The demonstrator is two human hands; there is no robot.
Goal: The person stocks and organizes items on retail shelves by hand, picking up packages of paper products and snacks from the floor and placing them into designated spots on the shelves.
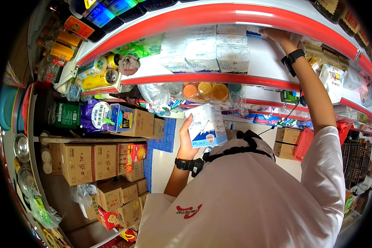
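My left hand [187, 139] grips a white and blue pack of paper tissues [206, 127] with a mountain print, held in front of my chest below the shelf edge. My right hand [277, 35] reaches deep into the shelf, its thumb on the near face of another blue-and-white tissue pack [254, 32]; the fingers behind it are partly hidden. Left of that pack, several matching tissue packs [232, 59] stand stacked in rows on the white shelf board [266, 62]. Each wrist wears a black strapped device.
Green packs [142, 46], a crumpled cloth [128, 65] and yellow canisters [99, 79] occupy the shelf's left part. Bagged jars [204, 90] sit one level below. Red-edged shelf strips [204, 15] cross above my hands. Cardboard cartons [77, 164] and a blue mat [164, 136] are at left.
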